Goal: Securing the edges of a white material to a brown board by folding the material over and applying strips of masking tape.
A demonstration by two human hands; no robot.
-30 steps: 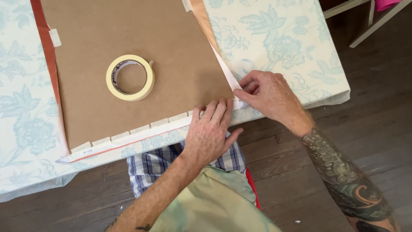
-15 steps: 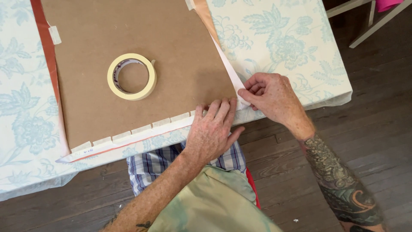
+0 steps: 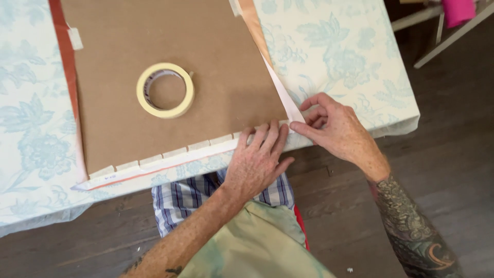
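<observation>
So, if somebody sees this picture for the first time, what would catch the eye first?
Probably the roll of pale yellow tape, lying flat on the big brown board that covers the flowered tablecloth. Next, the two hands at the board's near right corner: the left hand presses flat on the edge, and the right hand pinches the white paper strip that runs along the board's right side.
</observation>
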